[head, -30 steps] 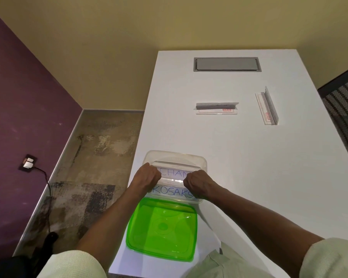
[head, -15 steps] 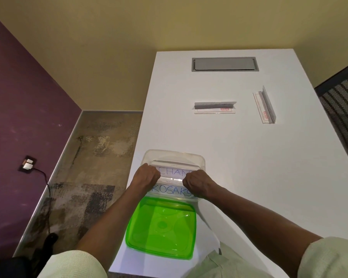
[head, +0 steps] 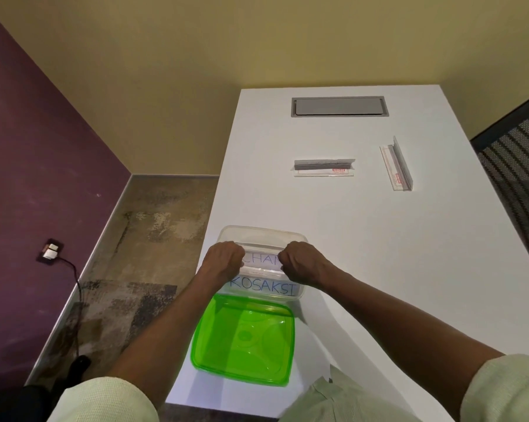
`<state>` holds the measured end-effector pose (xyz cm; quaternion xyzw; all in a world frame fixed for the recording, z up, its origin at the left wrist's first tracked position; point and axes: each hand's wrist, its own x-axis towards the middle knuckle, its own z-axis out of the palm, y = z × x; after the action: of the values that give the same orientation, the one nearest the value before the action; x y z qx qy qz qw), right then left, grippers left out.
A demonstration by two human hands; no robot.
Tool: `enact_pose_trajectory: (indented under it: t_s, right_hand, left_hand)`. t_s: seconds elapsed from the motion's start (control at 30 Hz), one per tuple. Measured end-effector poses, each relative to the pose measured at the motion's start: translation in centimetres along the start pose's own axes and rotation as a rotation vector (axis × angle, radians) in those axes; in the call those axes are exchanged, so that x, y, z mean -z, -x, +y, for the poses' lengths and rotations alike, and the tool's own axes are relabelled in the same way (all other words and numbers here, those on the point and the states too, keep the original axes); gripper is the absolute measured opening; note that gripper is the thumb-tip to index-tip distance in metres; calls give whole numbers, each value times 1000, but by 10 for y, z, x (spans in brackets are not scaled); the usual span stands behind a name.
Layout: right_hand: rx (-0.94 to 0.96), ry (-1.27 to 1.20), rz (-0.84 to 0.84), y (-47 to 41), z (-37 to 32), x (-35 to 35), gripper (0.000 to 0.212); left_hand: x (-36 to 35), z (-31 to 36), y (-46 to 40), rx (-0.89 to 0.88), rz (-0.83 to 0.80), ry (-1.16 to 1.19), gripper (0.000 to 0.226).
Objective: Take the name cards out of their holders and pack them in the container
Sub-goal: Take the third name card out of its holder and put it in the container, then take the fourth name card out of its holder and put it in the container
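Note:
A clear plastic container (head: 261, 234) sits near the table's left front edge. Over it I hold a clear acrylic holder with a white name card (head: 262, 261) lettered in blue. My left hand (head: 223, 261) grips its left end and my right hand (head: 301, 263) grips its right end, fingers curled. Another card reading KOSAKSI (head: 264, 290) lies in the container's near part. Two clear acrylic holders stand farther off: one (head: 324, 167) at the middle, one (head: 398, 167) to the right.
A green lid (head: 245, 339) lies flat just in front of the container. A grey cable hatch (head: 338, 106) is set into the white table (head: 379, 254) at the far end. A dark mesh chair (head: 519, 166) stands at the right; the floor drops off to the left.
Both hands have stayed on the holder's ends over the container; they have shifted very little.

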<state>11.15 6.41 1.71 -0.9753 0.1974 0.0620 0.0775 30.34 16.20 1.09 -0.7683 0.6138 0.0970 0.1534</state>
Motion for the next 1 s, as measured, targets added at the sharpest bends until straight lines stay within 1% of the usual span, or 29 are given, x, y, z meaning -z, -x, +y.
enact_pose_trajectory:
  t_s: [0.13,0.23,0.3,0.4,0.57,0.63,0.73,0.8,0.9,1.0]
  right_hand:
    - [-7,25,154,11,7,9,11]
    - [-30,28,223,23,15,13,16]
    - [-57,18,231,33,20,16,19]
    - [-92,14,247,46,30,19,20]
    - [-145,13,290,76,60,22,39]
    - [-173,23,295,88,74,21,42]
    - [-216,40,314,106,96,22,41]
    - [-240,29,342,119,113,22,41]
    - [-298,33,370,138,138,23,33]
    - [-339,30,399,154,161,25,30]
  left_hand:
    - [10,4,8,83,237,212,23]
    - [18,7,11,137,335,320,24]
    - [24,13,12,150,377,354,24]
    - [33,26,11,136,417,396,24]
    - [52,64,1,113,456,429,24]
    - [59,79,-6,102,474,445,24]
    - [69,104,-18,68,515,499,22]
    - [76,122,-27,54,533,530,24]
    - [87,151,-40,46,540,554,25]
    - [99,178,-51,31,575,581,24]
